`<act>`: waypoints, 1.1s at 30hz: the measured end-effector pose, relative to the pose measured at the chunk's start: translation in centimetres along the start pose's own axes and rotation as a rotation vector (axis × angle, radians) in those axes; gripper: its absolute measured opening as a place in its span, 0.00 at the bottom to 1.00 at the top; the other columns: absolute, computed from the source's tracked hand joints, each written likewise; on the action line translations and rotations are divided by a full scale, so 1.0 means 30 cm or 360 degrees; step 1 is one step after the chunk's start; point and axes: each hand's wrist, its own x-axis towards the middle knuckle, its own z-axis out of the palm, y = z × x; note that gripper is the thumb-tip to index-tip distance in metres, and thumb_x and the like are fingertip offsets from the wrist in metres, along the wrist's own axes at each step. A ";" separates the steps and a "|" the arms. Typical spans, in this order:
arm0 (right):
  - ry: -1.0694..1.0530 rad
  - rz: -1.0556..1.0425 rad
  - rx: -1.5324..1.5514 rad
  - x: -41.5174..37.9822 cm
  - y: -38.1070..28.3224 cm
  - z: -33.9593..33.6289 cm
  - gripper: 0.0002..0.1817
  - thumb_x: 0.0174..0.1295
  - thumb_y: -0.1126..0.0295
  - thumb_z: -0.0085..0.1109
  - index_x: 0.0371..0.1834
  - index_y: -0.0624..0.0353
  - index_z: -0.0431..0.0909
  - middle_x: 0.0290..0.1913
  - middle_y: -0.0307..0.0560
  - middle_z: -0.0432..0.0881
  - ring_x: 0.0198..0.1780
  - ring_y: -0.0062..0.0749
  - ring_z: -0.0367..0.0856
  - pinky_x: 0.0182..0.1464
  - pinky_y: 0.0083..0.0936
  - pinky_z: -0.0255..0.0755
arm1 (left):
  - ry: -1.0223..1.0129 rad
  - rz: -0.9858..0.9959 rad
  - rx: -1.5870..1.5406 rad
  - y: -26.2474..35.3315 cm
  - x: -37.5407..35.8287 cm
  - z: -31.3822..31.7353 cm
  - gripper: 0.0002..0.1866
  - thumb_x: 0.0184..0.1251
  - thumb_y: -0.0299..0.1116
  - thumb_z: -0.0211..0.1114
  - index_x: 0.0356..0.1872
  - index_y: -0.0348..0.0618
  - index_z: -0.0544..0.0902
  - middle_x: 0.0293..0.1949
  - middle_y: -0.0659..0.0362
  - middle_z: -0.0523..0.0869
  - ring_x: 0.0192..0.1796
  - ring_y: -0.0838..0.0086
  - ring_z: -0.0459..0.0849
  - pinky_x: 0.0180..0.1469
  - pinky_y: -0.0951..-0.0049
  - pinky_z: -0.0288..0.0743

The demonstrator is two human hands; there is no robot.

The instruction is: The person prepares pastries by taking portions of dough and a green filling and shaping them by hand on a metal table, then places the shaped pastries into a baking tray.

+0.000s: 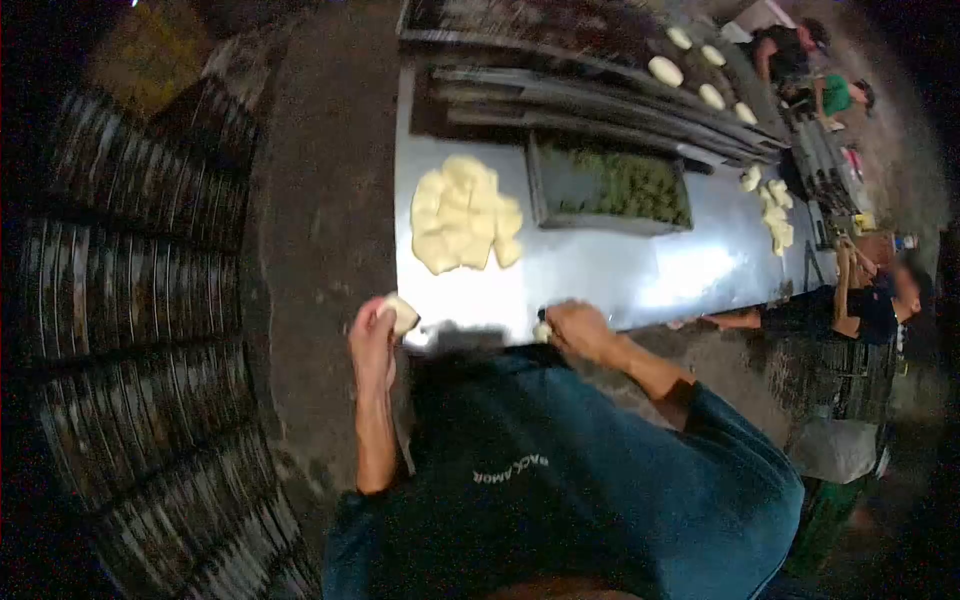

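A pale piece of dough (402,316) is pinched in my left hand (372,340), just off the near left corner of the shiny metal table (590,268). My right hand (582,328) is closed at the table's near edge. Something small and dark, with a pale bit under it, shows at its fingers; I cannot make out what it is. Beyond my hands lies a heap of cut dough pieces (465,215), pressed against each other. To the right of the heap stands a rectangular metal tray (538,190) with a green filling (645,188) in it.
Stacked dark trays (590,105) stand along the table's far side, with several oval dough pieces (665,71) on top. More dough lumps (775,215) lie at the right end, near a co-worker (870,300). Racks of dark trays (140,290) line the left; other people are farther back.
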 end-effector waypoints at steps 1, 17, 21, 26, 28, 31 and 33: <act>-0.0103 0.0016 0.0000 -0.015 0.014 -0.036 0.22 0.56 0.61 0.59 0.52 0.59 0.70 0.37 0.55 0.81 0.42 0.52 0.80 0.44 0.43 0.75 | -0.0127 -0.0006 0.0137 0.045 -0.008 0.036 0.13 0.66 0.30 0.61 0.48 0.35 0.76 0.44 0.58 0.81 0.44 0.75 0.81 0.46 0.75 0.77; 0.1515 -0.0021 -0.0568 0.495 0.392 -1.042 0.14 0.62 0.65 0.56 0.50 0.53 0.79 0.57 0.55 0.76 0.60 0.50 0.72 0.60 0.40 0.66 | -0.0288 0.0167 0.0521 0.141 0.039 0.547 0.13 0.63 0.29 0.62 0.47 0.33 0.80 0.40 0.59 0.83 0.40 0.79 0.78 0.44 0.79 0.73; 0.1529 -0.0476 0.0478 0.277 0.050 -0.836 0.14 0.58 0.66 0.58 0.45 0.61 0.80 0.44 0.55 0.82 0.47 0.51 0.79 0.52 0.37 0.71 | -0.0335 0.0214 0.0527 0.230 0.056 0.699 0.15 0.64 0.29 0.59 0.49 0.31 0.78 0.41 0.57 0.82 0.41 0.78 0.79 0.45 0.80 0.74; 0.1357 -0.0396 0.0733 0.182 -0.194 -0.554 0.15 0.57 0.63 0.61 0.41 0.64 0.78 0.38 0.55 0.82 0.39 0.45 0.81 0.44 0.34 0.73 | -0.0208 0.0731 0.0257 0.269 0.074 0.833 0.15 0.73 0.38 0.52 0.33 0.35 0.78 0.25 0.64 0.78 0.29 0.82 0.74 0.29 0.76 0.69; 0.1717 -0.0090 0.1562 0.171 -0.264 -0.474 0.11 0.63 0.67 0.57 0.38 0.66 0.77 0.35 0.50 0.80 0.37 0.32 0.78 0.43 0.25 0.71 | -0.0080 0.1214 0.0608 0.233 0.081 0.850 0.14 0.71 0.37 0.54 0.30 0.36 0.76 0.22 0.57 0.77 0.26 0.79 0.73 0.28 0.72 0.69; 0.1839 0.0116 0.1759 0.119 -0.270 -0.477 0.16 0.68 0.61 0.51 0.28 0.63 0.73 0.27 0.38 0.76 0.30 0.16 0.70 0.32 0.22 0.66 | -0.0146 0.1594 0.0790 0.173 0.027 0.865 0.12 0.67 0.33 0.60 0.27 0.37 0.75 0.22 0.52 0.76 0.23 0.78 0.73 0.25 0.73 0.69; 0.1687 0.0149 0.2272 0.099 -0.230 -0.459 0.16 0.68 0.61 0.51 0.27 0.63 0.74 0.25 0.37 0.75 0.29 0.16 0.69 0.30 0.21 0.65 | -0.0524 0.1194 0.0685 0.152 -0.039 0.820 0.12 0.65 0.31 0.63 0.24 0.37 0.75 0.21 0.56 0.77 0.24 0.82 0.72 0.24 0.75 0.67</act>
